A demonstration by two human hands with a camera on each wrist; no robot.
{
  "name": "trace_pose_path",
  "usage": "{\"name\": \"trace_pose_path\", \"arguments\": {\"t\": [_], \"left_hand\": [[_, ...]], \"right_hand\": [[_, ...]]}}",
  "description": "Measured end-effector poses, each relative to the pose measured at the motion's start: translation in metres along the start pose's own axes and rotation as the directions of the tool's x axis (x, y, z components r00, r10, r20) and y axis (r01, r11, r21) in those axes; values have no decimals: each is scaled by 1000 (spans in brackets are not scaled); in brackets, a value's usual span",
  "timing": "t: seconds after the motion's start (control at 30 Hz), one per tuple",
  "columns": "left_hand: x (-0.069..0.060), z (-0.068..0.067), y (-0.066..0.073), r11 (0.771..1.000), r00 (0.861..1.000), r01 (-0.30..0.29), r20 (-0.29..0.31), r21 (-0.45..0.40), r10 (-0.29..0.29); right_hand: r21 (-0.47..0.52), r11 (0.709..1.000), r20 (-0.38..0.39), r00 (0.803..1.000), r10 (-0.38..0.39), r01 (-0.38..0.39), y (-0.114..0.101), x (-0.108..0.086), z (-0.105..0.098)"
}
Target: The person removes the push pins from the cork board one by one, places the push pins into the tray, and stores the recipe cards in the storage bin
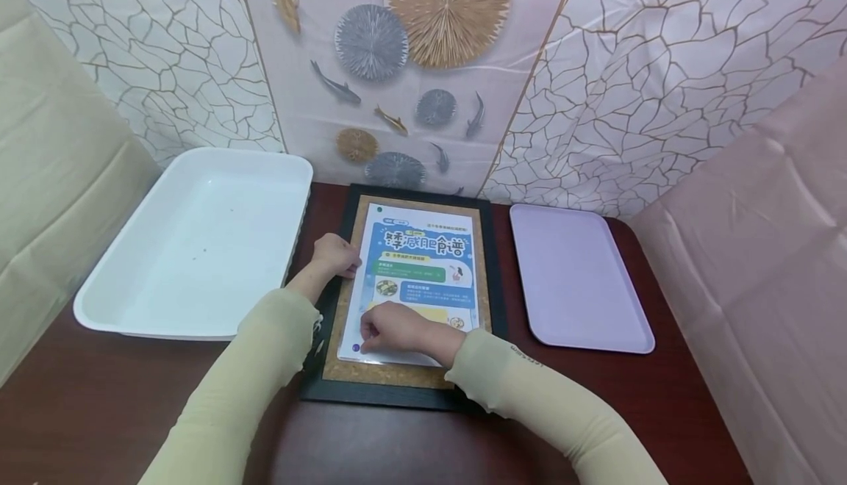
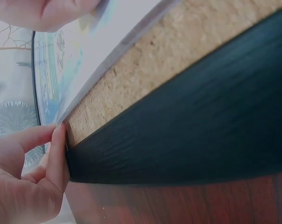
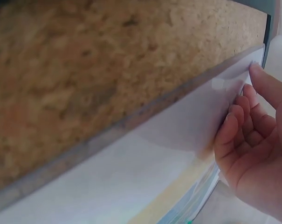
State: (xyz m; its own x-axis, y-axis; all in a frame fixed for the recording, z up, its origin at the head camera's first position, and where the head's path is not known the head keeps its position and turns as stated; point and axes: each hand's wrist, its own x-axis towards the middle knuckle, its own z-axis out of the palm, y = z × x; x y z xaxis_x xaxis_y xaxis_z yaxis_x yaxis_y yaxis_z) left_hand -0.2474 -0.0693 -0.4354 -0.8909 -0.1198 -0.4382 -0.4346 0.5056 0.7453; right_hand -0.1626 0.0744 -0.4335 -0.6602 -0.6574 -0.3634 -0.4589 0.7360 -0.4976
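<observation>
A laminated sheet with blue and green print [image 1: 423, 250] lies on a cork board [image 1: 486, 279] with a black frame [image 1: 397, 394]. My left hand [image 1: 336, 256] is at the sheet's left edge; in the left wrist view its thumb and a finger [image 2: 59, 133] pinch that edge. My right hand [image 1: 400, 327] lies over the sheet's lower part. Its thumb [image 3: 266, 84] presses at the lower-left corner, by a purple round pin [image 1: 356, 347], while the other fingers are loosely bent against the sheet. A green pin [image 1: 379, 209] sits at the top-left corner.
A large white tray [image 1: 192, 250] stands to the left of the board, and a flat lilac tray [image 1: 582, 279] lies to the right. Patterned cloth [image 1: 595, 103] hangs behind the dark red table [image 1: 99, 397], with plain cloth along both sides.
</observation>
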Motion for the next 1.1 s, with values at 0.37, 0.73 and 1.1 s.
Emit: {"name": "trace_pose_path", "arguments": {"t": [0.37, 0.73, 1.1], "left_hand": [[4, -1, -4, 1000, 1000, -11, 4, -8, 11], [3, 0, -3, 1000, 1000, -20, -9, 5, 20], [3, 1, -5, 1000, 1000, -13, 2, -15, 13]], "right_hand": [[12, 997, -6, 997, -71, 71, -10, 6, 7], [75, 995, 67, 995, -71, 66, -8, 8, 1], [89, 993, 148, 985, -84, 72, -5, 11, -3]]}}
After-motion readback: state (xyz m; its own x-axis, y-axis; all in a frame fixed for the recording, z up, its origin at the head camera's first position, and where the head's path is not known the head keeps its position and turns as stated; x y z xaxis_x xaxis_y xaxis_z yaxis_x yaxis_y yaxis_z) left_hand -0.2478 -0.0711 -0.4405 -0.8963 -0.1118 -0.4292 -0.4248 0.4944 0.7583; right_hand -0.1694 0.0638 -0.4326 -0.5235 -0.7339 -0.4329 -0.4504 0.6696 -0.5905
